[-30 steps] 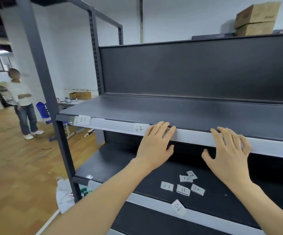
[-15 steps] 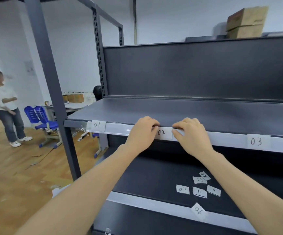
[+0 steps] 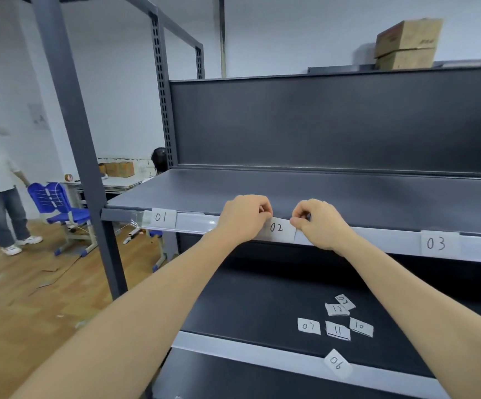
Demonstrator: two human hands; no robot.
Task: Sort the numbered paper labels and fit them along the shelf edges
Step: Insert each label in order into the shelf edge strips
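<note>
Paper label 02 (image 3: pixel 278 229) lies along the upper shelf edge strip (image 3: pixel 377 240), directly between your hands, your left hand (image 3: pixel 245 218) pinching its top left corner, your right hand (image 3: pixel 319 223) its top right.

This looks like a storeroom being fitted out. Bare dark metal shelving (image 3: pixel 334 191) stands on slotted uprights (image 3: pixel 162 105), with pale strips along the shelf edges (image 3: pixel 363 237) carrying handwritten paper labels (image 3: pixel 436 243) and cardboard boxes (image 3: pixel 407 43) stacked on top. Beyond are white walls (image 3: pixel 112 82), a wooden floor (image 3: pixel 17 298), a blue chair (image 3: pixel 56 201) and a counter (image 3: pixel 124 182) with more boxes.
</note>
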